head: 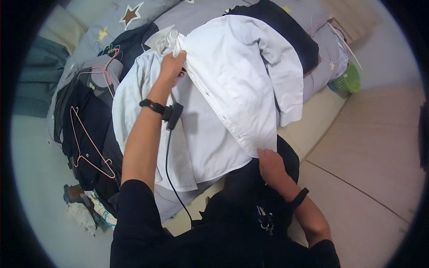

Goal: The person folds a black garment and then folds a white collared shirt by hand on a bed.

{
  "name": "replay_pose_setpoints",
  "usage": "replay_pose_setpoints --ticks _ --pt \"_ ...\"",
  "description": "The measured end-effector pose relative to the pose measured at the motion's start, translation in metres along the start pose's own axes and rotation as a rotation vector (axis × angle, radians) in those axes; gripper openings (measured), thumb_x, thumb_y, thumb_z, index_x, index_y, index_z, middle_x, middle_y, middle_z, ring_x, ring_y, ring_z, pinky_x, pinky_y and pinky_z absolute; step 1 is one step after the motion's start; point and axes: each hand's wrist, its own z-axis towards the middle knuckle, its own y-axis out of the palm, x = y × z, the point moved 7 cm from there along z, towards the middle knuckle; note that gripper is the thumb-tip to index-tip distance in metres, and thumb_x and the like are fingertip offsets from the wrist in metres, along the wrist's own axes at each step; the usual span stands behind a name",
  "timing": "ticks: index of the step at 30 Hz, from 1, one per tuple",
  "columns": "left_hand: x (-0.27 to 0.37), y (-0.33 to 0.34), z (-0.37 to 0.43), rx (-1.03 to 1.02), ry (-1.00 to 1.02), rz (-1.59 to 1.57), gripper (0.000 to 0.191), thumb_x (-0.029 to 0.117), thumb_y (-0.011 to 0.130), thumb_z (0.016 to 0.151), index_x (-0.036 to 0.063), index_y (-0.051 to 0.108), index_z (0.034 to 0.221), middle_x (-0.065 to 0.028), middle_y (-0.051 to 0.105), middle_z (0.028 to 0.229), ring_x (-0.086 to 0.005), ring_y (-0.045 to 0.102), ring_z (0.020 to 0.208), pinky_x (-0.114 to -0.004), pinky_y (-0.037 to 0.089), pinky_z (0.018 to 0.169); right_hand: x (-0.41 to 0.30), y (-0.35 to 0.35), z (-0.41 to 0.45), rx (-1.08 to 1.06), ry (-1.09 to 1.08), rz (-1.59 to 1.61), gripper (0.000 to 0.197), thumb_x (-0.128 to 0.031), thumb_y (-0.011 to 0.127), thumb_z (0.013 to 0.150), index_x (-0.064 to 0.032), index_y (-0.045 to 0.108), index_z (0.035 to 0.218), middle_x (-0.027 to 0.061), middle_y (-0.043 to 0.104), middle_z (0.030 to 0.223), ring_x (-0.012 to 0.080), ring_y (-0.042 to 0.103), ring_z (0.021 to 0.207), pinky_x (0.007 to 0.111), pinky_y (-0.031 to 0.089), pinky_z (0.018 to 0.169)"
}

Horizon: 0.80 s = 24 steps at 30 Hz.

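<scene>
A white button-front shirt lies spread over the bed, its front open and one front panel slanting across the body. My left hand pinches the upper front edge just below the bunched collar. At the lower corner of the same panel, my right hand grips the hem. Buttonholes run along the edge between my two hands. One sleeve hangs down on the right side; the other lies under my left forearm on the left. A black device with a cable is strapped to my left wrist.
Dark clothes are piled at the left, with a pink wire hanger on top and several more hangers above. Behind the shirt lies a black garment on the grey bedding. A green plastic basket stands at the right.
</scene>
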Motion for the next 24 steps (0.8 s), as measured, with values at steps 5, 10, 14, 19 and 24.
replay_pose_setpoints --ticks 5,10,14,19,24 --pt "0.055 -0.04 0.001 0.091 0.221 0.011 0.028 0.03 0.07 0.097 0.0028 0.068 0.094 -0.0018 0.065 0.078 -0.0111 0.057 0.058 -0.028 0.043 0.048 -0.039 -0.053 -0.002 0.005 -0.206 0.519 0.032 -0.007 0.062 0.088 0.0002 0.058 0.119 0.0219 0.067 0.092 0.0398 0.067 0.086 0.048 0.053 0.078" --pt "0.102 -0.079 0.037 0.046 0.45 -0.093 0.029 0.024 0.068 0.097 -0.0028 0.069 0.107 -0.0048 0.071 0.094 -0.0119 0.063 0.081 -0.028 0.05 0.071 -0.109 -0.078 -0.005 -0.044 -0.384 0.67 0.032 -0.007 0.061 0.088 0.002 0.054 0.118 0.0226 0.067 0.085 0.0429 0.067 0.082 0.05 0.053 0.076" --pt "0.081 -0.11 0.058 0.22 0.529 0.264 0.05 0.024 0.072 0.092 -0.0058 0.063 0.13 -0.0146 0.073 0.105 -0.02 0.067 0.093 -0.035 0.053 0.081 -0.156 0.003 0.02 -0.106 -0.408 0.582 0.046 -0.001 0.057 0.087 0.0063 0.052 0.132 0.0254 0.066 0.094 0.0419 0.066 0.089 0.049 0.052 0.079" --pt "-0.014 -0.137 0.023 0.392 0.308 0.664 0.065 0.027 0.073 0.087 -0.003 0.053 0.141 -0.0207 0.075 0.101 -0.0336 0.072 0.094 -0.042 0.055 0.085 -0.168 0.058 0.026 -0.157 -0.344 0.506 0.06 0.001 0.053 0.086 0.0065 0.044 0.145 0.028 0.065 0.105 0.046 0.064 0.096 0.051 0.052 0.087" --pt "-0.046 -0.084 -0.089 0.27 0.45 0.74 0.036 0.023 0.07 0.093 0.0002 0.061 0.119 -0.0175 0.071 0.09 -0.0348 0.07 0.084 -0.043 0.054 0.077 -0.143 0.059 0.016 -0.179 -0.325 0.537 0.067 -0.003 0.058 0.087 0.0052 0.037 0.15 0.0282 0.063 0.112 0.0451 0.062 0.103 0.052 0.051 0.088"
